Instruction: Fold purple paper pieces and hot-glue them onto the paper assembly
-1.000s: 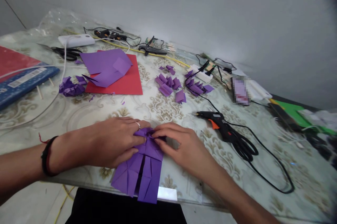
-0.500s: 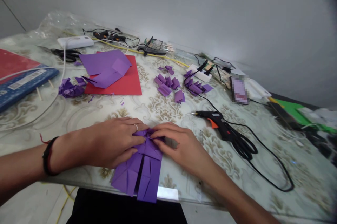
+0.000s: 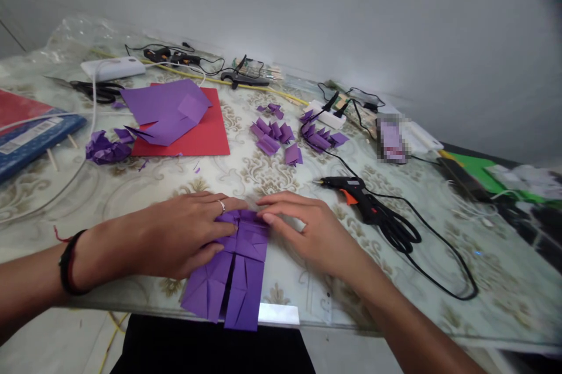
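A creased purple paper (image 3: 246,280) lies at the table's front edge, its lower end over the rim, with a dark slit between its two lower flaps. My left hand (image 3: 188,233), with a ring and a dark wristband, rests on the paper's upper left part, fingers spread and flat. At the upper right corner, the fingertips of my right hand (image 3: 307,227) touch the paper's edge, thumb and fingers slightly apart. No object is held in either hand.
A black glue gun (image 3: 357,195) with a coiled cord lies to the right. Small folded purple pieces (image 3: 270,137) sit mid-table. Purple paper (image 3: 164,110) on a red sheet (image 3: 211,140), crumpled paper (image 3: 108,148), scissors (image 3: 103,91) and a power strip (image 3: 325,115) are farther back.
My right hand has moved off the paper's top middle to its right corner, with its fingers opened. The paper's top section now lies flatter. The whole view has shifted slightly.
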A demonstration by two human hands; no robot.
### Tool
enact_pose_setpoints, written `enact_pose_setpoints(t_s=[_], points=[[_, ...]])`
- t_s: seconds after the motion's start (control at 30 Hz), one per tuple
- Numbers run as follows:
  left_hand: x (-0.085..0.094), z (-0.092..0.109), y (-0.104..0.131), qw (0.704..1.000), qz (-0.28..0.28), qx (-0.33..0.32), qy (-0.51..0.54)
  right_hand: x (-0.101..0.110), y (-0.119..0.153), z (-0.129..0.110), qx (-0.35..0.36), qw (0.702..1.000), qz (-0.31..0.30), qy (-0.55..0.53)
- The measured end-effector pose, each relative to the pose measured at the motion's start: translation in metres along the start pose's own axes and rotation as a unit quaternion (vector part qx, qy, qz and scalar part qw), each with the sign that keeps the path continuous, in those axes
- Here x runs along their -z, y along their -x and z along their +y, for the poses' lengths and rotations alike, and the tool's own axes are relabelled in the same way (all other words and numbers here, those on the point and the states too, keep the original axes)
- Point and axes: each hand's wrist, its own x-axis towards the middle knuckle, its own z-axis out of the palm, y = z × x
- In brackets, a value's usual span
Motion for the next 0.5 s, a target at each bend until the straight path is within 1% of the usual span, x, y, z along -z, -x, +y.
enact_pose_setpoints(t_s=[0.07,0.17,0.27,0.4,0.5], points=[[0.001,0.001,-0.001,1.000,-0.009,0.005,0.003,0.006,0.002,0.002,0.000,1.000,0.016,0.017],[0.003,0.002,-0.001,1.000,-0.004,-0.003,-0.005,0.009,0.004,0.004,0.026,0.999,0.027,0.028],[0.000,0.001,0.000,1.000,0.003,-0.012,-0.020,0.004,0.005,0.005,0.048,0.998,0.038,0.029],[-0.003,-0.002,0.001,0.999,-0.016,-0.015,-0.043,-0.004,0.007,0.006,0.075,0.995,0.050,0.043],[-0.003,-0.002,0.000,0.999,-0.016,-0.019,-0.046,-0.007,0.009,0.008,0.091,0.993,0.045,0.052]])
